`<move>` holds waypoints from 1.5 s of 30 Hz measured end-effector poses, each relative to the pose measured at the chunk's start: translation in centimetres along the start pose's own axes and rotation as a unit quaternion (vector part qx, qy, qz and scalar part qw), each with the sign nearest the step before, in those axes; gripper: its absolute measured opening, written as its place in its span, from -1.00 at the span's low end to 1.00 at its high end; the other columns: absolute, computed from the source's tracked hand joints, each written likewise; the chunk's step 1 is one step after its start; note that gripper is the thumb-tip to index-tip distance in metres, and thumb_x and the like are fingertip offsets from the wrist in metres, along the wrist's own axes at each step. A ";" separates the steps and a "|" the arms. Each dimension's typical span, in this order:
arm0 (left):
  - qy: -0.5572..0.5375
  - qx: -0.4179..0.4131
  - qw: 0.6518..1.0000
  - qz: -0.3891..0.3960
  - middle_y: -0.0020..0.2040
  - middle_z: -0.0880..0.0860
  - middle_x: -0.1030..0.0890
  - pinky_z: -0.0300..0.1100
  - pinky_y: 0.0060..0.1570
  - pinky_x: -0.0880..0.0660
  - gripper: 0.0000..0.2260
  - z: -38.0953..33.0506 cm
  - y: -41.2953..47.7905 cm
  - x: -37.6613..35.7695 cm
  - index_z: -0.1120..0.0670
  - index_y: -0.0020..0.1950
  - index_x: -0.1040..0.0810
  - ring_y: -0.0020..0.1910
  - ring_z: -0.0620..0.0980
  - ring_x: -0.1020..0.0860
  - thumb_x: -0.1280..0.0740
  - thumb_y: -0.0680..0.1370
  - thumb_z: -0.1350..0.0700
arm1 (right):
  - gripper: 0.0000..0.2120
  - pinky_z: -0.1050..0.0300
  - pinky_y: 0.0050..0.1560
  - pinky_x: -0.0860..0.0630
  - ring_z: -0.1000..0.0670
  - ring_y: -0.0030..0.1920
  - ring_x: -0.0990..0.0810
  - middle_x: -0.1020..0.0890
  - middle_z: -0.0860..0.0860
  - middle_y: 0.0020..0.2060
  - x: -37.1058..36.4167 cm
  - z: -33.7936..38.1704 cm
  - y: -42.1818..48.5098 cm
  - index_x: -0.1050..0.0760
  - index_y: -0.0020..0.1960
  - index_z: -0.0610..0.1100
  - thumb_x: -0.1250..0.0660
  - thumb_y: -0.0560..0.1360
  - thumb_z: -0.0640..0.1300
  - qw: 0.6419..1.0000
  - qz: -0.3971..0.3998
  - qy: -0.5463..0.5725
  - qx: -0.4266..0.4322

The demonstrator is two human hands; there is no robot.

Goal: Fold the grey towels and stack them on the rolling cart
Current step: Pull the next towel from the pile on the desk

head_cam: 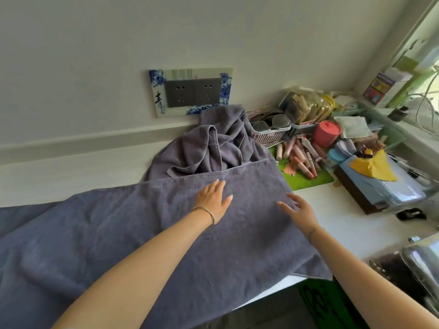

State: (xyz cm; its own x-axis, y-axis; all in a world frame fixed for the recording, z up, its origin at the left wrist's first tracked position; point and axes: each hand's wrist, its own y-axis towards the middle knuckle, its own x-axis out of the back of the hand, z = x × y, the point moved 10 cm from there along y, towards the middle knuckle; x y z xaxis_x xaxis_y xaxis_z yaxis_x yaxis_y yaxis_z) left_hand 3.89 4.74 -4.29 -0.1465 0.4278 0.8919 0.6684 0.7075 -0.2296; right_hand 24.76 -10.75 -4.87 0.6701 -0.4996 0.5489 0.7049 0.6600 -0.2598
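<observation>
**A:** What have the hands got hold of?

**B:** Nothing. The left hand (212, 200) lies flat with straight fingers, pressing on the grey towel (166, 245). The right hand (301, 211) is spread open just beside it, at the towel's right border. I cannot tell whether it is touching or hovering.

**A:** What could go wrong?

**B:** With no pinch, a hard smoothing stroke may drag the whole towel. Toward the person, it overhangs the front edge of the counter (344, 224), and its weight could pull it off. Just past the left fingertips, a heap of unfolded towels (213, 143) meets the far hem and could get caught in a fold.

**A:** And room to move?

**B:** Right of the right hand there is a strip of bare counter. Beyond it are a green mat (316, 180), loose tubes (301, 157) and a pink cup (326, 134), which a flung corner might knock. Left of the left hand the towel runs long and unobstructed. I can't see the cart.
</observation>
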 end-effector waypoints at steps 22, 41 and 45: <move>-0.010 -0.010 0.968 -0.251 0.11 0.09 -0.49 0.00 -0.23 -0.45 -0.78 -6.8 10.5 7.8 0.09 0.17 -0.46 -0.10 0.22 -0.56 -0.09 0.64 0.07 | -0.88 0.04 -0.14 -0.42 -0.07 -0.23 -0.48 -0.54 -0.03 -0.24 5.6 1.2 9.9 -0.43 -0.02 -0.18 -0.26 0.56 -0.12 0.984 -0.148 0.006 0.102; 0.103 0.014 0.992 -0.065 0.55 -0.02 0.18 0.12 0.45 0.26 -0.40 -7.2 7.9 -8.3 -0.12 0.52 0.21 0.52 0.05 0.20 0.31 0.50 -0.27 | -0.72 0.24 0.03 -0.35 0.04 0.02 -0.45 -0.53 0.05 0.09 6.1 -1.2 11.4 -0.48 0.19 -0.08 -0.37 0.49 -0.11 0.998 0.008 -0.043 0.034; 0.102 0.007 0.991 -0.082 0.56 -0.03 0.16 0.11 0.46 0.25 -0.33 -7.4 7.7 -8.0 -0.13 0.52 0.20 0.53 0.03 0.19 0.41 0.41 -0.26 | -0.38 0.11 0.34 -0.33 0.01 0.39 -0.34 -0.38 0.00 0.39 4.2 2.6 12.0 -0.23 0.43 -0.07 -0.36 0.45 -0.36 0.985 0.093 0.029 0.145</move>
State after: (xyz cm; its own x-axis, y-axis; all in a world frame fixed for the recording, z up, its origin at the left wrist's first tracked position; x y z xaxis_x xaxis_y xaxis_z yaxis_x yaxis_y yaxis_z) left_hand 15.56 2.61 -10.27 -0.1009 0.1837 0.9778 0.6366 0.7672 -0.0785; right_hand 35.42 -3.43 -3.61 0.7999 -0.3805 0.4640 0.4781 0.8714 -0.1098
